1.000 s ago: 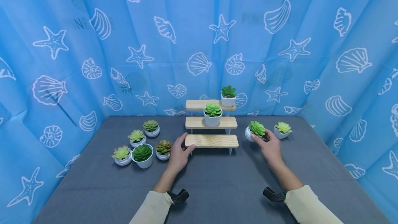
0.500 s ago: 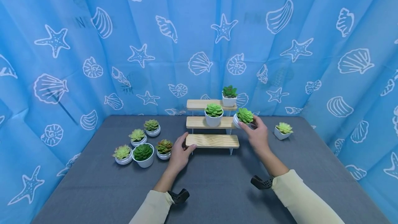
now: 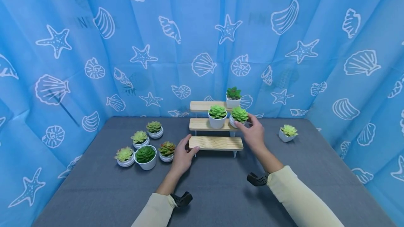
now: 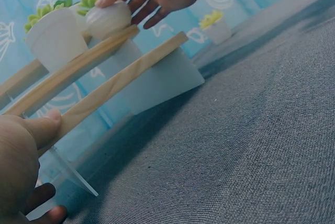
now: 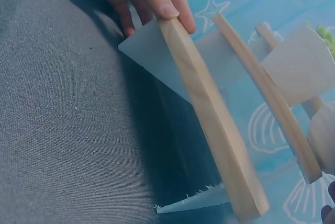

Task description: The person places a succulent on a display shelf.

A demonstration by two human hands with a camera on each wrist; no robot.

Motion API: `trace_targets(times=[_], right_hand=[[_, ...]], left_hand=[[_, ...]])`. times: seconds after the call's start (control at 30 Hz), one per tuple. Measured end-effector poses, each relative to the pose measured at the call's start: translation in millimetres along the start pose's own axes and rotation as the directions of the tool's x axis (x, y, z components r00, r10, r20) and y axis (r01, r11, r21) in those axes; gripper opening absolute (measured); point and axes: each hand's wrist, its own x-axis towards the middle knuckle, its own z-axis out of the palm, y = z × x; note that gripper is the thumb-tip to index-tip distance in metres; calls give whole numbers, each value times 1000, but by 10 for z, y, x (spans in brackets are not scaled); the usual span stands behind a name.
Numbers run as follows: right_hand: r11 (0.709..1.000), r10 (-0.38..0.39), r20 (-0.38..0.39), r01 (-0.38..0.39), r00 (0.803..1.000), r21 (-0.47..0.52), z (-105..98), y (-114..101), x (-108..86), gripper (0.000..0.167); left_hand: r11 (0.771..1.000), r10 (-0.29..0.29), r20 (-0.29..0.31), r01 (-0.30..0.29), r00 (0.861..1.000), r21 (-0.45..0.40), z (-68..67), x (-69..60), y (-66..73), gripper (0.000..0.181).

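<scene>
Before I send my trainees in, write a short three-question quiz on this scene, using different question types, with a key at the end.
1. Multiple choice: which shelf is the left hand gripping?
A) top
B) middle
C) bottom
2. True or false: the right hand is holding a potted plant at the right end of the middle shelf.
3. Count: how many white pots stand on the table to the left of the wooden stand?

Key:
1. C, the bottom shelf, at its left end.
2. True.
3. Five.
</scene>
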Motion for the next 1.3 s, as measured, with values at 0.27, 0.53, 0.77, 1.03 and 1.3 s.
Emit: trace_targets(times=[0.27, 0.53, 0.77, 1.03, 1.3], right_hand=[[1000, -4, 30, 4, 1000, 25, 46, -10, 4, 64], [1000, 1, 61, -2, 998, 22, 51, -9, -11, 65], [997, -73, 46, 73, 996, -2, -53, 90, -40, 61], [967, -222, -31, 216, 975, -132, -315, 307, 59, 58], [918, -261, -78, 223, 962, -328, -618, 464, 260, 59]], left_hand=[[1000, -10, -4, 10, 1000, -2, 6, 10, 1, 61], [1000, -19, 0, 19, 1000, -11, -4, -4, 4, 61], [1000, -14, 2, 14, 1000, -10, 4, 6, -2, 62], [999, -31, 0, 31, 1000, -8, 14, 13, 9, 61], [999, -36, 7, 37, 999, -10, 7, 10, 16, 62]])
